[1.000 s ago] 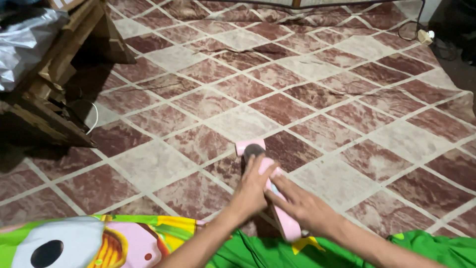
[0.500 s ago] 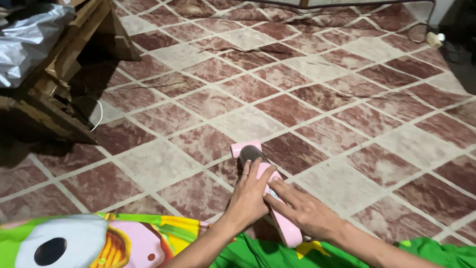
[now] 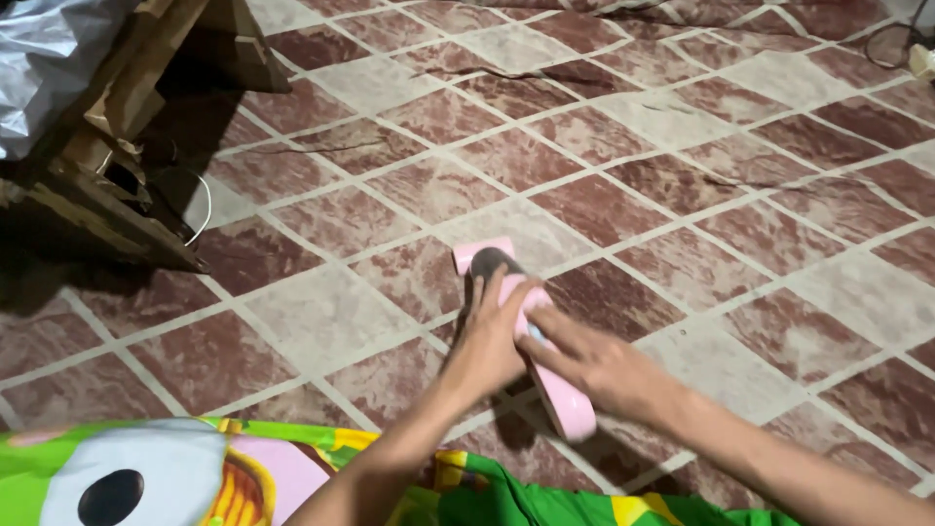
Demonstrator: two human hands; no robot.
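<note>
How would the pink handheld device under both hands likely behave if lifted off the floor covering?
The pink handheld device looks like rigid moulded plastic, so probably stiff, not floppy. Its smooth surface might be somewhat slippery. The left hand and right hand both rest on it; its long, flattish body seems unlikely to roll.

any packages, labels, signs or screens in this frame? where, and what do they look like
No labels, signs or screens show.
Nearest to a package: a crinkled silvery plastic bag, top left, lying on the wooden furniture.
Printed cloth, bottom edge: green with a cartoon picture in white, pink and yellow.
Both hands, left hand and right hand, hold a plain pink handheld device.
</note>
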